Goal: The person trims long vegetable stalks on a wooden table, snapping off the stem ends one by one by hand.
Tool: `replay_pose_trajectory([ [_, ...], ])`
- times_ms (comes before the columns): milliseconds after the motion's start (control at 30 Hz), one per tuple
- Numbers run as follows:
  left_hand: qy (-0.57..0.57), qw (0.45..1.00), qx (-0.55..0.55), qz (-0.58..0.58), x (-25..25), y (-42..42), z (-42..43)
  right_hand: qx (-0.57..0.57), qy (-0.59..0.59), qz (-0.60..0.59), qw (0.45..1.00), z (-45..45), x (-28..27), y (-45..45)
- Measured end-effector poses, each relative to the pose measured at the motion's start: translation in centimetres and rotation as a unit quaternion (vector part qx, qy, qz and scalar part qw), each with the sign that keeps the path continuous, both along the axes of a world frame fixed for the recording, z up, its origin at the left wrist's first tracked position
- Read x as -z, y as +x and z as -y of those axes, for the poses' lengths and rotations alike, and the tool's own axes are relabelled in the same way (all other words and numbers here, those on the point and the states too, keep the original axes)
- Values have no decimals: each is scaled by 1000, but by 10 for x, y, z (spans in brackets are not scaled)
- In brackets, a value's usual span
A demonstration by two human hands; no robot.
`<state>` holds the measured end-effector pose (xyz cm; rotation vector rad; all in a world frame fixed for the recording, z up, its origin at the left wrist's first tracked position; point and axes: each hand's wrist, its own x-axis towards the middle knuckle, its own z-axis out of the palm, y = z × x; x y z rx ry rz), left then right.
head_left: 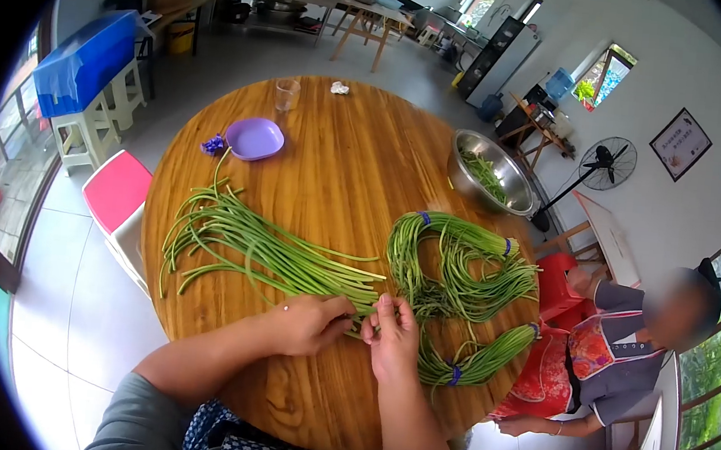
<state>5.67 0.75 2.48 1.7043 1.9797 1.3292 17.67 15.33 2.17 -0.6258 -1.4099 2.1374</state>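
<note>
Loose green garlic scapes (288,257) lie spread across the left half of the round wooden table (309,394). At their right-hand ends my left hand (309,324) is closed, its fingers curled around a garlic scape. Just to its right, my right hand (391,336) pinches at the same stem ends with thumb and fingers. The stem between the hands is partly hidden by my fingers. Beside my right hand lie garlic scapes tied with purple bands: a curled upper bundle (464,231) and a lower bundle (486,359).
A purple bowl (255,139) stands at the far left beside purple bands (212,144). Behind it are a clear plastic cup (287,95) and crumpled white paper (340,88). A steel basin (512,187) holds cut green pieces. A person in a red apron (541,373) is at the right edge.
</note>
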Motion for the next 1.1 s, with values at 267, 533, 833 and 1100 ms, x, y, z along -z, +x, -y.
replay_pose_trajectory([
  [267, -3, 985, -35, 169, 7, -3, -2, 38, 605, -73, 792, 26, 2, -3],
  [533, 90, 991, 29, 95, -10, 6, -2, 22, -107, -83, 991, 23, -4, 0],
  [833, 8, 992, 9, 129, -2, -4, -1, -55, -165, -57, 983, 3, -4, 6],
  [1100, 64, 990, 101, 79, 21, -2, -10, -109, 174, 44, 978, 13, -2, 1],
])
